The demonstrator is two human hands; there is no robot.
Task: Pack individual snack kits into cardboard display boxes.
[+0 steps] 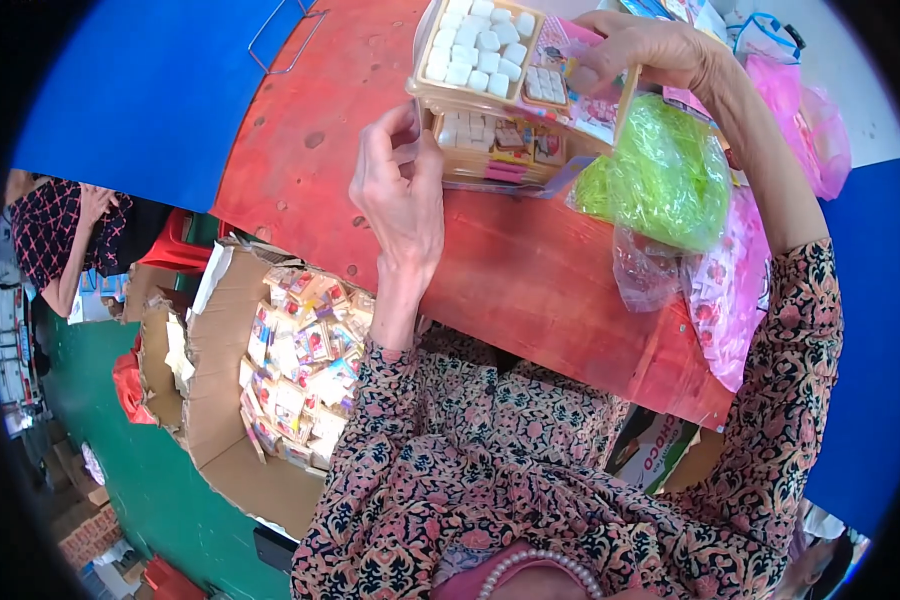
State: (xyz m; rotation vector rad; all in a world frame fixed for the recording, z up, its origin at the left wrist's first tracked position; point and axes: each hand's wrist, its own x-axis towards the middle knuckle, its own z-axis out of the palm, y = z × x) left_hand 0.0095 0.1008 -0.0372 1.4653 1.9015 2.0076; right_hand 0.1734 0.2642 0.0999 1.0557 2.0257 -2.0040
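At the top of the head view, a tray pack of small white cubes (476, 46) with a pink printed card lies tilted over a clear plastic box (505, 178). More such packs stand inside that box. My right hand (660, 52) is closed on the upper pack's right end, thumb over the card. My left hand (400, 185) has its fingers curled at the box's left edge, thumb and forefinger against the clear plastic. Just right of the box sits a clear bag of bright green shreds (675, 185).
Beneath everything is a red worktop (530, 270). A pink printed plastic bag (730, 285) hangs over its right edge. At lower left stands an open cardboard box (225, 400) full of small printed packets (305, 370). Another person (65, 225) sits at far left, near a red stool (178, 245).
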